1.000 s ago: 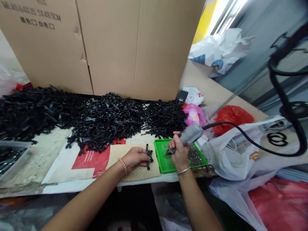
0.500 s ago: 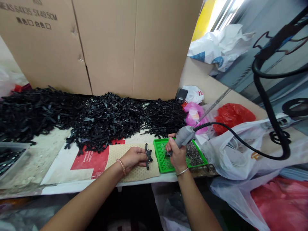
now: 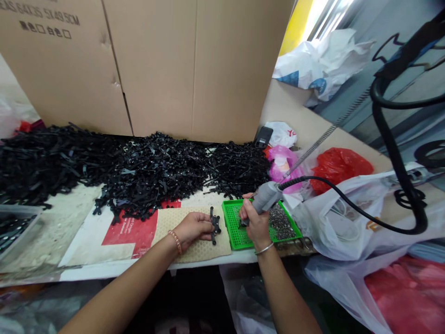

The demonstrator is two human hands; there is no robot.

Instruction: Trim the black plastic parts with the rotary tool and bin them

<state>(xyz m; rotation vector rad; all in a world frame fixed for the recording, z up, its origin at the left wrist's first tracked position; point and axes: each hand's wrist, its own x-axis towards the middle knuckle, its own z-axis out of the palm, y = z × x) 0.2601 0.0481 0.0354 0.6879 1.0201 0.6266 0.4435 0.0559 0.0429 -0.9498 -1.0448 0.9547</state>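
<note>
R hand (image 3: pixel 256 223) grips gry corded driver (image 3: pixel 266 196) over grn plastic tray (image 3: pixel 234 230) (prob. pickup), L hand (image 3: pixel 193 230) pinching blk slim strips (image 3: pixel 216 224) beside it; next needs steadiness.

Left hand (image 3: pixel 195 230) pinching, right hand (image 3: pixel 256 221) fisted — both forearms (image 3: pixel 134 273) outstretched

The parts (image 3: pixel 216 224) are black, the tool (image 3: pixel 266 196) grey, the tray (image 3: pixel 232 203) green, the honeycomb-patterned mat (image 3: pixel 201 253) beige.

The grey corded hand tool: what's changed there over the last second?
The grey corded hand tool has tilted more upright, its cable end shifting left. Nothing was taken hold of or let go. Unchanged: right hand gripping it over the green plastic tray, left hand holding black flat parts over the beige textured mat.
</note>
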